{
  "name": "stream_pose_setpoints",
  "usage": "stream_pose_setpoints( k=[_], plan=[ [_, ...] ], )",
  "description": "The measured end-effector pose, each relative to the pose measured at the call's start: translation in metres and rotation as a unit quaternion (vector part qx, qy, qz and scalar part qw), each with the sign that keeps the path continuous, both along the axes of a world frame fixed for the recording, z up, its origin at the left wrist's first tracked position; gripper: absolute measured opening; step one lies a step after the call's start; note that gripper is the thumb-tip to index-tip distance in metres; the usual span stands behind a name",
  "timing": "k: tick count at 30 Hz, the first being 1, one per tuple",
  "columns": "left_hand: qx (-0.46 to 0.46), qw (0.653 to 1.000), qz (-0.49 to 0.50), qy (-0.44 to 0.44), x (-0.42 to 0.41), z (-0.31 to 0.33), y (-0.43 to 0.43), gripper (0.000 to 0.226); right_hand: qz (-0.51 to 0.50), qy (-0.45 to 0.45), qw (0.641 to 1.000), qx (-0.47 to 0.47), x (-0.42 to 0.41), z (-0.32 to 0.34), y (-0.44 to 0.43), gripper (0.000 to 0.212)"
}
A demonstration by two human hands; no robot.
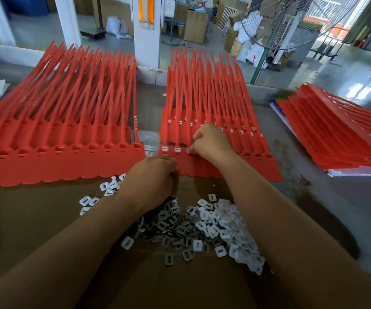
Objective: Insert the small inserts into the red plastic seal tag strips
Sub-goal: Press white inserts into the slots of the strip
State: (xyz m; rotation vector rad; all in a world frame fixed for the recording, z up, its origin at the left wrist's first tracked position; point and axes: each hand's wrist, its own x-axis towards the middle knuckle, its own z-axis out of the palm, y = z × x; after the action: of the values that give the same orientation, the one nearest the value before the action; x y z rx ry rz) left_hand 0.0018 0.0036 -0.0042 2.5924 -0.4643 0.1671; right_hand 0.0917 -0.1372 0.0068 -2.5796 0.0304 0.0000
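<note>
A: R grip?
B: right hand (209, 143) knuckles up, fingers curled tight. Tips pinch a white insert (189, 150) right at the 3rd socket of the front strip.
A: L?
B: left hand (155, 172) back up, fingers curled under against the near edge of the same strip. Palm side hidden, can't tell if it holds anything.
A: Which strips?
B: middle stack (262, 168) of red seal tag strips, tails fanning away from cam. Two seated inserts (165, 148) fill the sockets just left of the R fingertips. Rows behind also show white in their sockets.
A: Loose parts?
B: insert pile (213, 226), white + dark grey mixed, on brown cardboard (35, 219). It lies between the forearms, just on the near side of the middle stack. A few strays by the L wrist.
A: Other stacks?
B: left stack (57, 161) beside it, narrow gap between, sockets dark. right stack (347, 139) well apart on the grey table (313, 197), lying at an angle, blurred.
A: Bkgd?
B: white pillar (146, 41) behind the gap, big fan (291, 23) far R, boxes + bags on the floor.
</note>
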Motion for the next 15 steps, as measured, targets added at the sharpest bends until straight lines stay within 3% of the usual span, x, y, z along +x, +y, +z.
stream_pose_setpoints(
  k=[2, 6, 12, 15],
  plan=[
    [0.000, 1.000, -0.001, -0.002, -0.0002, -0.0004, 0.0000, 0.035, -0.010, 0.010, 1.000, 0.013, 0.0029, -0.0001, 0.0002, 0.011],
    [-0.002, 1.000, -0.001, -0.004, 0.0003, -0.0014, 0.0005, 0.036, -0.019, 0.030, 0.999, 0.016, 0.0075, 0.0010, 0.0012, 0.022],
    [0.006, 1.000, -0.001, -0.008, 0.0014, -0.0020, -0.0009, 0.037, -0.005, -0.005, 1.000, 0.022, 0.0023, -0.0053, -0.0029, 0.029],
    [0.008, 1.000, -0.002, -0.006, 0.0023, -0.0022, -0.0004, 0.036, -0.001, -0.016, 0.999, 0.034, 0.0009, -0.0083, -0.0041, 0.020]
  ],
)
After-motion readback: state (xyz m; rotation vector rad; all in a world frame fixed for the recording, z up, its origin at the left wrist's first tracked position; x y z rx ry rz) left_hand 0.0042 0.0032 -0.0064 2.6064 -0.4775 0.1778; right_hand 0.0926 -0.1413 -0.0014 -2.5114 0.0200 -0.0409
